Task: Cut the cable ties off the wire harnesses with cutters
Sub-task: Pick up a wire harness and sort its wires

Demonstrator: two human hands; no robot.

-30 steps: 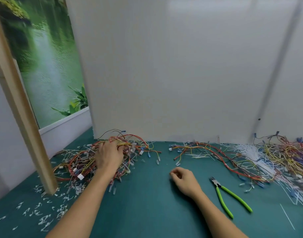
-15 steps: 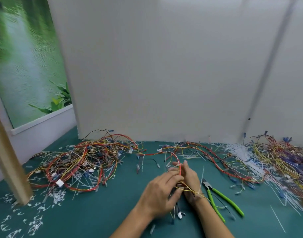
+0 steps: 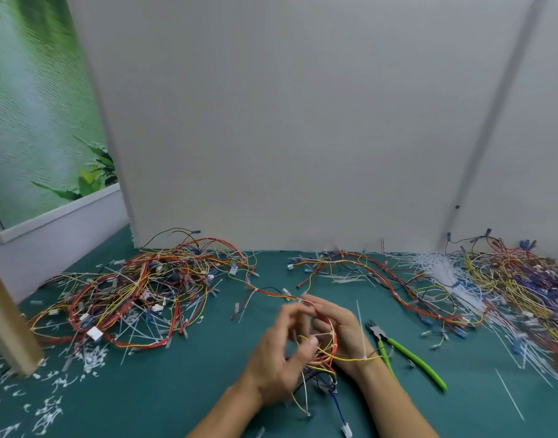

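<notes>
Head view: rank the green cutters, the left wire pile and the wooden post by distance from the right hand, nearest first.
From the right hand, gripping a wire harness:
1. Green cutters, just to its right.
2. Left wire pile, well off to the left.
3. Wooden post, at the left edge.

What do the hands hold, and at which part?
The right hand grips a wire harness at its looped middle. The left hand, blurred, meets the same loop; its grip cannot be told.
</notes>
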